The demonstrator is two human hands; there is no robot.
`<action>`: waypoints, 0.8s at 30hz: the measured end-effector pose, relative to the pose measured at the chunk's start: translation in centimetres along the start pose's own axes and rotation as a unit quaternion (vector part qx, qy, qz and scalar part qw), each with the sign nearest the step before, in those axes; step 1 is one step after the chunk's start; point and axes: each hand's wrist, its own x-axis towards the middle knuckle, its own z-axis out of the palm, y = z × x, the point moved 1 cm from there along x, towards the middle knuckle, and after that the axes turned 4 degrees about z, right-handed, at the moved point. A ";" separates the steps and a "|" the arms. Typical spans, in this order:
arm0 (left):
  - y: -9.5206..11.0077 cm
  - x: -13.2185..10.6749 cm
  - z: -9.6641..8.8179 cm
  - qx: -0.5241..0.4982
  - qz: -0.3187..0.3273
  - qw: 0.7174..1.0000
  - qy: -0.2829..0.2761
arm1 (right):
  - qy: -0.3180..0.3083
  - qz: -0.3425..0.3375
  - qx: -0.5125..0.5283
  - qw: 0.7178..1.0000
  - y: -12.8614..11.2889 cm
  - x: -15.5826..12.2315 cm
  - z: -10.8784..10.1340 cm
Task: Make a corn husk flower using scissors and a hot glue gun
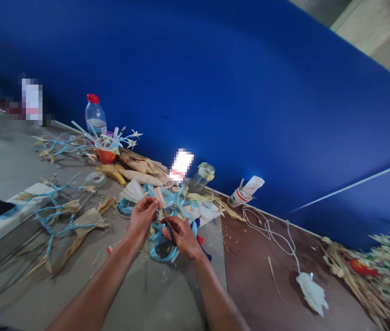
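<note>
My left hand (142,215) pinches a small pale strip (160,197), perhaps dried husk, that stands up from its fingertips. In my right hand (184,236) is a pair of dark-handled scissors (169,229), its blades pointing up toward the strip. Whether the blades touch the strip I cannot tell. Under and behind both hands lies a tangle of light blue ribbon (162,254). To the left of my left hand, blue-wrapped branches (52,225) with husk pieces lie on the table.
Behind stand a red cup (106,154) of sticks, a red-capped bottle (94,117), a glass jar (203,177) and a paper cup (238,196). A tape roll (96,178) and power strip (29,195) sit left. A white cable (274,232) and dried stalks (357,280) lie right, before a blue partition (232,92).
</note>
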 end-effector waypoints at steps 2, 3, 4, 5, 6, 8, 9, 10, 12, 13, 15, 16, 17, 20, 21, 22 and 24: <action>0.1 0.0 0.1 0.001 0.000 1.000 0.000 | 0.001 -0.002 -0.001 1.000 -0.1 0.0 0.1; 0.2 0.0 0.1 0.001 0.000 1.000 0.001 | 0.002 -0.001 0.000 1.000 -0.1 0.0 0.1; 0.2 0.0 0.1 0.002 0.000 1.000 0.002 | 0.002 0.000 0.002 1.000 -0.2 0.0 0.1; 0.2 0.0 0.1 0.003 0.001 1.000 0.003 | 0.001 0.002 0.006 1.000 -0.3 -0.1 0.2; 0.2 0.0 0.1 0.005 0.000 1.000 0.004 | -0.001 0.005 0.010 1.000 -0.4 -0.1 0.2; 0.1 0.0 0.1 0.007 -0.001 1.000 0.003 | -0.002 0.008 0.017 1.000 -0.6 -0.2 0.2; 0.1 0.1 0.0 0.009 -0.001 1.000 0.003 | -0.002 0.010 0.016 1.000 -0.6 -0.2 0.2; 0.0 0.1 0.0 0.011 -0.001 1.000 0.004 | -0.001 0.012 0.013 1.000 -0.6 -0.2 0.3; -0.1 0.2 -0.1 0.015 -0.001 1.000 0.004 | 0.001 0.010 0.008 1.000 -0.5 -0.2 0.3; -0.2 0.2 -0.2 0.016 0.000 1.000 0.004 | 0.001 0.007 0.008 1.000 -0.4 -0.2 0.3; -0.3 0.2 -0.3 0.020 0.000 1.000 0.003 | -0.001 0.000 0.014 1.000 -0.1 -0.1 0.4; -0.3 0.3 -0.3 0.021 0.000 1.000 0.002 | -0.001 -0.003 0.015 1.000 0.1 0.0 0.4; -0.3 0.3 -0.3 0.022 0.000 1.000 0.002 | 0.000 -0.007 0.013 1.000 0.3 0.1 0.5; -0.2 0.3 -0.4 0.017 -0.002 1.000 0.001 | 0.010 -0.017 0.001 1.000 1.2 0.4 0.5; -0.2 0.3 -0.4 0.013 -0.003 1.000 0.002 | 0.013 -0.019 -0.002 1.000 1.5 0.5 0.5; -0.2 0.3 -0.4 0.011 -0.003 1.000 0.002 | 0.015 -0.020 -0.003 1.000 1.7 0.5 0.6; -0.2 0.3 -0.4 0.009 -0.003 1.000 0.005 | 0.018 -0.025 -0.002 1.000 2.0 0.6 0.6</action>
